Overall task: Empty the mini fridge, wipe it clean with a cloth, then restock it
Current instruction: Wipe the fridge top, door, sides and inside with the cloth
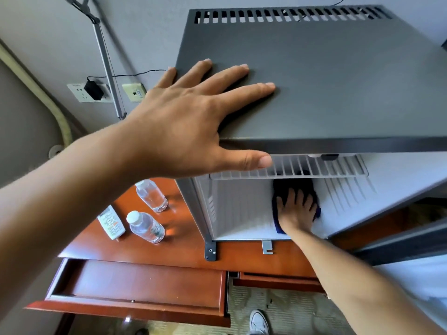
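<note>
Head view, read from 9 o'clock across to 3 o'clock: on the wooden desk (pixel 242 259), at about 8 o'clock from the frame's middle, stand two water bottles (pixel 147 228) and a white tube (pixel 111 223) lying just beside the nearer one (the fridge's contents, by my judgement, set out for restocking); below them a drawer (pixel 135 286) hangs pulled out; the left hand (pixel 188 124) lies flat on the top of the mini fridge (pixel 338 88) at 10 o'clock, fingers straight and spread, gripping nothing, thumb over the front edge; under that edge sits the wire shelf (pixel 290 169); at 5 o'clock the right hand (pixel 296 211) presses a dark blue cloth (pixel 294 189) against the white floor of the open compartment, fingers splayed and fairly straight upon it, not curled round it.

Risks, as I judge them: the bottles stand near the fridge's left side, so a shove from the bracing hand could slide the cabinet into them; a hasty upward swipe could catch knuckles or cloth on the shelf above; the open drawer may snag a leg when the person steps in; corners may go unwiped.
</note>
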Tool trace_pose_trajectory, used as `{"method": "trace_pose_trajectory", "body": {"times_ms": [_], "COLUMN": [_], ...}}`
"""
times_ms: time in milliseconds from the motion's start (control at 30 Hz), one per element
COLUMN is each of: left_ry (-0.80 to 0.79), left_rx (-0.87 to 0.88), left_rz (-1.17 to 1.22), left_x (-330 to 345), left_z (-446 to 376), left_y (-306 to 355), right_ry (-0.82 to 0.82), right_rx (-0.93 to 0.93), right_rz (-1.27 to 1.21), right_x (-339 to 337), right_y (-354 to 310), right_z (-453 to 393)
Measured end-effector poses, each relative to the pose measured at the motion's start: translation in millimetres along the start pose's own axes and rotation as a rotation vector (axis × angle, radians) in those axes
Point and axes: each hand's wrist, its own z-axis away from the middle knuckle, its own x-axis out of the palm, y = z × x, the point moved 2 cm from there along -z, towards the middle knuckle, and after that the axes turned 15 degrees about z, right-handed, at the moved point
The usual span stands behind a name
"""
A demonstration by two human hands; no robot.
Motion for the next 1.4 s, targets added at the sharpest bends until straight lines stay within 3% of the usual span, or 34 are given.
{"method": "trace_pose_trajectory", "body": {"times_ms": [133, 233, 300, 400, 467, 533, 600, 700, 833, 933, 1033, 1167, 1400], "left_ry": [0.000, -0.009, -0.012, -0.015, -0.026, -0.028, -0.021, -0.023, -0.024, -0.034, -0.033, -0.026, -0.052], "left_rx": [0.008, 0.000, 0.009, -0.004, -0.014, -0.019, -0.020, -0.031, -0.042, -0.049, -0.042, -0.036, -0.050], "left_rz": [0.002, 0.014, 0.018, 0.026, 0.030, 0.038, 0.042, 0.057, 0.058, 0.054, 0.049, 0.043, 0.048], "left_x": [0, -1, -1, -3, -3, -2, -2, -1, -3, -3, -3, -3, -3], "left_z": [-1, -1, -1, 0, 0, 0, 0, -1, -2, -2, -2, -2, -3], "left_y": [-2, 0, 2, 2, 2, 2, 2, 1, 1, 1, 2, 0, -1], "right_ry": [-0.176, -0.184, -0.271, -0.521, -0.618, -0.619, -0.484, -0.372, -0.291, -0.290, -0.413, -0.332, -0.373], "right_rx": [0.123, 0.022, -0.015, 0.029, -0.072, -0.082, -0.034, -0.048, -0.230, -0.211, -0.070, -0.118, -0.115], "right_rz": [-0.056, -0.279, -0.705, -1.576, -1.824, -1.841, -1.768, -1.676, -1.707, -1.712, -1.719, -1.670, -1.608], "right_x": [-30, -40, -49, -73, -82, -92, -103, -121, -134, -158, -155, -144, -151], "right_y": [-48, -60, -56, -64, -88, -121, -148, -168, -179, -169, -151, -139, -169], "right_z": [-23, -33, -30, 26, 82, 134, 151, 119, 59, 73, 123, 175, 80]}}
